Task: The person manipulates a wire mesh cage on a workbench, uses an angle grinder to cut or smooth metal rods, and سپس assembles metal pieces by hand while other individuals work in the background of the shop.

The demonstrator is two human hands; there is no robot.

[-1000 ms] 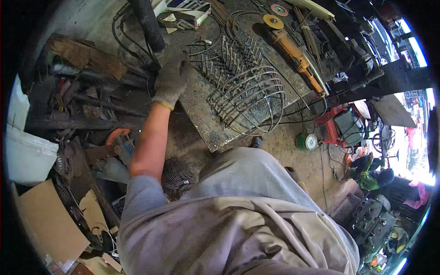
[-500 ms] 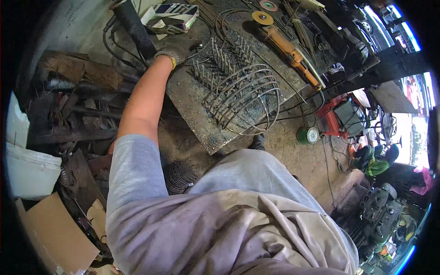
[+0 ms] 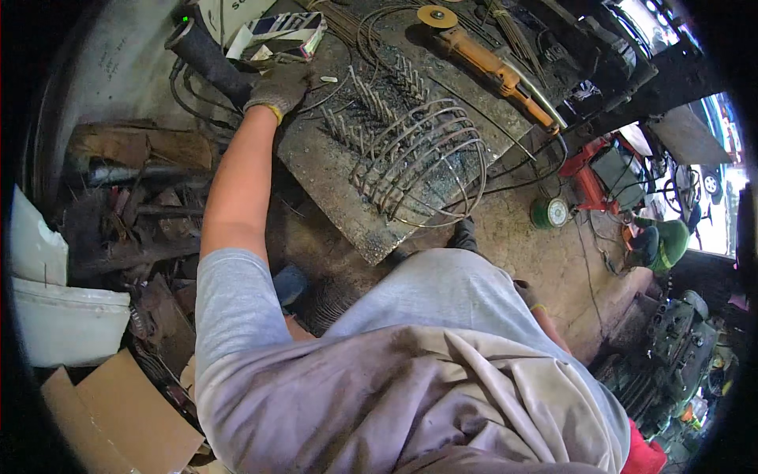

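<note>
My left hand (image 3: 278,88), in a grey knitted glove with a yellow cuff, is at the far left edge of a metal worktable (image 3: 304,170). It lies against a dark metal tube (image 3: 207,59); its fingers are too dark to make out. A small white stick (image 3: 328,79) lies just right of it. On the table a frame of curved metal rods (image 3: 442,158) stands beside rows of short upright rods (image 3: 371,107). My right hand (image 3: 527,295), also gloved, shows only partly beside my right knee, low down; its fingers are hidden.
An orange angle grinder (image 3: 489,67) lies across the table's far right side. Near the tube is an opened carton (image 3: 280,35). A green spool (image 3: 550,212) and a red machine (image 3: 584,174) stand on the floor. Further right, a person in green (image 3: 667,241) crouches.
The view has shifted a little. My right hand has come into sight beside my knee. My left hand stays by the tube at the table's edge.
</note>
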